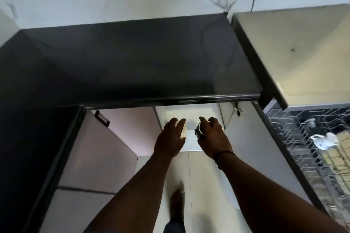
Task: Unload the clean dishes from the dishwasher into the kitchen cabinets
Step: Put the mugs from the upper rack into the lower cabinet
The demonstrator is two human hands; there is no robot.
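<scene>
Both my arms reach down under the dark countertop [132, 58] into an open lower cabinet [193, 113]. My left hand [170, 138] holds a pale cream cup [184, 131], mostly hidden behind the fingers. My right hand [213, 136] grips a dark round cup or lid with a light rim [199, 130]; what it is exactly stays unclear. Both objects hover just over the white cabinet shelf [191, 143]. At the right, the pulled-out dishwasher rack [303, 138] carries a white cup [324, 141] and some dark items.
The open cabinet door [261, 147] stands between my right arm and the dishwasher rack. A closed pinkish cabinet front with a dark handle [102, 118] is on the left. My foot [177, 206] stands on the pale floor below. A light counter [303, 53] lies above the dishwasher.
</scene>
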